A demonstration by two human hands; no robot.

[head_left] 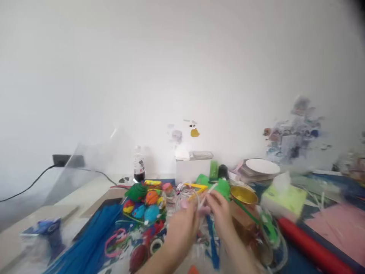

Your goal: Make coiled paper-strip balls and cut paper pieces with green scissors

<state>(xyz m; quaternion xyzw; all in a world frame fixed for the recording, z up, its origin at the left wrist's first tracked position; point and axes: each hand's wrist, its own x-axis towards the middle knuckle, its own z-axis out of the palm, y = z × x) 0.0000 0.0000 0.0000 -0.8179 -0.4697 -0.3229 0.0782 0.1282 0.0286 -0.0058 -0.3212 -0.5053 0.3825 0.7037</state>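
My left hand (183, 227) and my right hand (220, 214) meet above the middle of the cluttered table, their fingers bent and nearly touching. A thin white strip (211, 188) slants up from the fingertips of my right hand, which look pinched on it. My left fingers are closed too, but blur hides what they hold. Just behind my left fingertips is a clear round container (186, 198). A yellow frame-shaped piece (199, 187) lies beyond the hands. Below them runs a blue strip (212, 243).
Painted colourful balls or shells (152, 212) sit in a tray at left, near blue strands (94, 232). A dark-liquid bottle (139, 167) stands behind. To the right are a gold bowl (244, 195), a tissue pack (283, 196), a red roll (310, 245) and pink sheets (342, 224).
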